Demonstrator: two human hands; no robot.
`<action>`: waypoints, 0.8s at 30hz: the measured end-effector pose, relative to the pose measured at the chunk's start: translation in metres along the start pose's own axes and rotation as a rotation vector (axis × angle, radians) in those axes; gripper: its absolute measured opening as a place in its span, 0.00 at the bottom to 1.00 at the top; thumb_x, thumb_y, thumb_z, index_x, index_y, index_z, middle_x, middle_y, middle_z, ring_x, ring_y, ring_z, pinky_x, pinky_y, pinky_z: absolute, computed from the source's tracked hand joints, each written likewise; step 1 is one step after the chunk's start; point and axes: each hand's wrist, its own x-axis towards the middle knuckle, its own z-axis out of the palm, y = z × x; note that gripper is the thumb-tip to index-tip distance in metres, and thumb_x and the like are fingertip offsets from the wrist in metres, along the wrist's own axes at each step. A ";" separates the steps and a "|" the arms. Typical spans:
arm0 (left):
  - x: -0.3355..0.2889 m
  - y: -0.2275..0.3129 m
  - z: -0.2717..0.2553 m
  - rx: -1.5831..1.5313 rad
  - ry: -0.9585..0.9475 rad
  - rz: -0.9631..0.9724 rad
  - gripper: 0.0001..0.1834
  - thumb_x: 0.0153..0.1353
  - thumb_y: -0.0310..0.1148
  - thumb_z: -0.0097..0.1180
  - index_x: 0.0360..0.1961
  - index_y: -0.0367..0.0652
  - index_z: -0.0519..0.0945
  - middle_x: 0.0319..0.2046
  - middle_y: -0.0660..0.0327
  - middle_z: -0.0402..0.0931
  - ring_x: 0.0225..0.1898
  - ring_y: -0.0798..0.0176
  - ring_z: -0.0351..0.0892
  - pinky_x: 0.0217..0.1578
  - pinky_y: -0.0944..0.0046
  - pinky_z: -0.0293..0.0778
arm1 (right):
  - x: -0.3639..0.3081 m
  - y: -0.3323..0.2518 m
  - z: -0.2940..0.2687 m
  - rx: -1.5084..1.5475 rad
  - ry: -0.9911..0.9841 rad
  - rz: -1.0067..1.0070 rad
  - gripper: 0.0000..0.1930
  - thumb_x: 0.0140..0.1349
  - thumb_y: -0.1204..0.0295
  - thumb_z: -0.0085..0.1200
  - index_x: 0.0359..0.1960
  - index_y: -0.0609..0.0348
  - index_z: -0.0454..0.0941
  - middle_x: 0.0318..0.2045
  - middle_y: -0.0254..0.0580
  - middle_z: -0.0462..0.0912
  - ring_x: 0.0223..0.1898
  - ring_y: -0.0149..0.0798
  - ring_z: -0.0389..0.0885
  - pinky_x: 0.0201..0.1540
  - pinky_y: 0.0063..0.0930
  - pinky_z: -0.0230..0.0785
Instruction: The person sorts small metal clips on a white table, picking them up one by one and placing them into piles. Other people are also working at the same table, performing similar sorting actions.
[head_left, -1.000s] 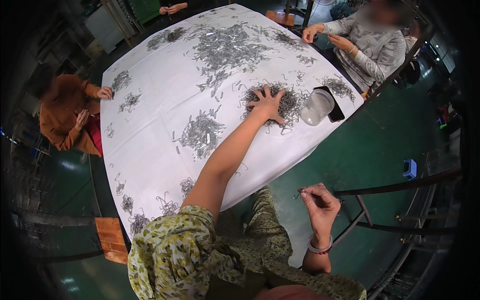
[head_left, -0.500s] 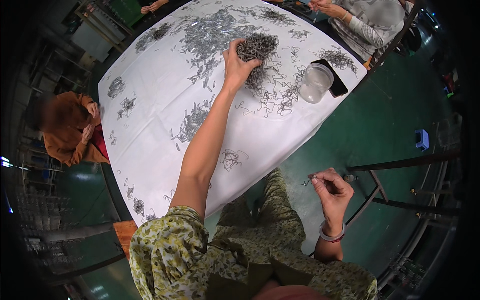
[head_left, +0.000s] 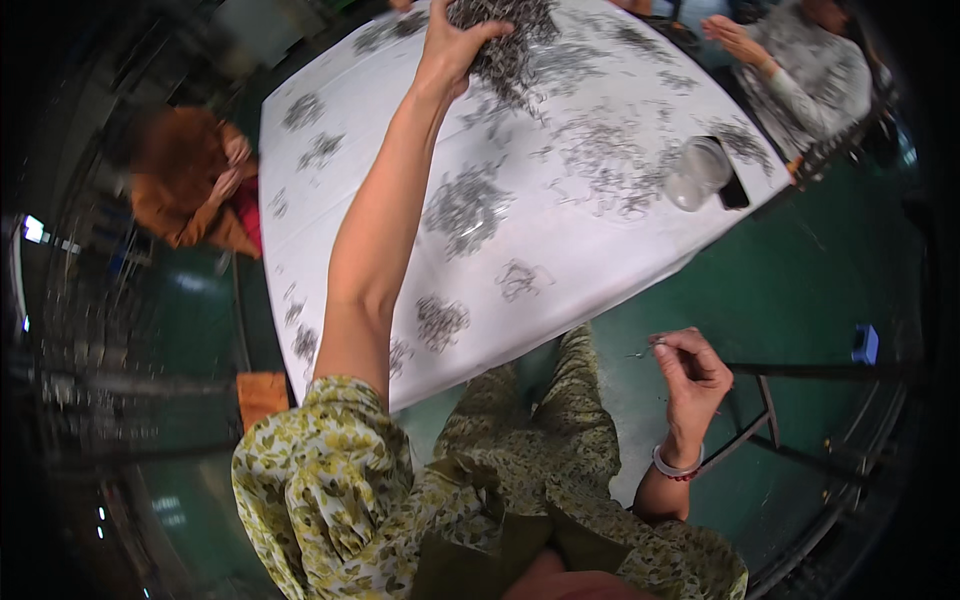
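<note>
Stretched far over the white-covered table, my left hand (head_left: 447, 50) grips a large tangled clump of dark wire hooks (head_left: 508, 45) lifted above the cloth. My right hand (head_left: 694, 378) is off the table's near right side, thumb and fingertips pinched on a small bent wire hook (head_left: 638, 354). Loose wire hooks (head_left: 612, 165) lie scattered on the cloth right of centre. Below the clump sits a pile of small grey pieces (head_left: 468, 208), blurred by motion. Nearer to me are two smaller heaps of wire pieces, one dark heap (head_left: 441, 322) and one sparse heap (head_left: 520, 281).
A clear plastic jar (head_left: 697, 173) stands by a black phone (head_left: 738, 190) near the right edge of the table (head_left: 590, 262). One person (head_left: 185, 180) sits at the left, another (head_left: 815, 85) at the far right. A blue stool (head_left: 865, 343) is on the green floor.
My left hand has raised the clump of wire hooks away from the scattered hooks, toward the far side. The view has shifted. My right hand keeps its pinch on the small hook.
</note>
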 end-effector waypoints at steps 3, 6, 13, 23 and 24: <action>-0.013 0.020 -0.062 0.229 0.187 0.126 0.41 0.38 0.25 0.68 0.56 0.40 0.62 0.40 0.56 0.75 0.37 0.63 0.76 0.40 0.65 0.74 | -0.005 0.000 0.003 -0.019 -0.010 -0.022 0.07 0.52 0.90 0.55 0.32 0.69 0.78 0.30 0.43 0.81 0.34 0.31 0.75 0.38 0.20 0.67; -0.031 0.048 -0.107 0.396 0.151 0.117 0.37 0.40 0.27 0.67 0.53 0.38 0.64 0.38 0.52 0.75 0.39 0.59 0.75 0.38 0.59 0.74 | -0.006 0.007 0.005 0.043 -0.030 -0.053 0.07 0.53 0.90 0.55 0.33 0.69 0.77 0.31 0.44 0.80 0.34 0.32 0.76 0.39 0.20 0.68; -0.139 0.030 -0.238 0.498 0.308 -0.179 0.42 0.39 0.24 0.70 0.57 0.39 0.62 0.43 0.46 0.72 0.39 0.56 0.78 0.37 0.60 0.78 | -0.002 0.010 0.016 0.040 -0.106 -0.012 0.07 0.53 0.90 0.55 0.33 0.69 0.77 0.30 0.42 0.78 0.35 0.33 0.77 0.39 0.21 0.69; -0.213 -0.052 -0.270 1.314 0.456 -0.573 0.42 0.38 0.35 0.71 0.58 0.53 0.67 0.57 0.41 0.54 0.55 0.33 0.61 0.51 0.39 0.68 | 0.004 -0.008 0.025 -0.021 -0.090 0.009 0.07 0.53 0.90 0.54 0.33 0.69 0.77 0.30 0.41 0.78 0.34 0.33 0.76 0.40 0.22 0.68; -0.209 -0.044 -0.264 1.344 0.380 -0.677 0.42 0.38 0.36 0.71 0.58 0.53 0.67 0.58 0.41 0.53 0.56 0.31 0.60 0.51 0.38 0.68 | 0.005 -0.010 0.026 -0.024 -0.083 0.006 0.07 0.54 0.89 0.54 0.33 0.69 0.77 0.30 0.41 0.78 0.34 0.33 0.76 0.40 0.22 0.68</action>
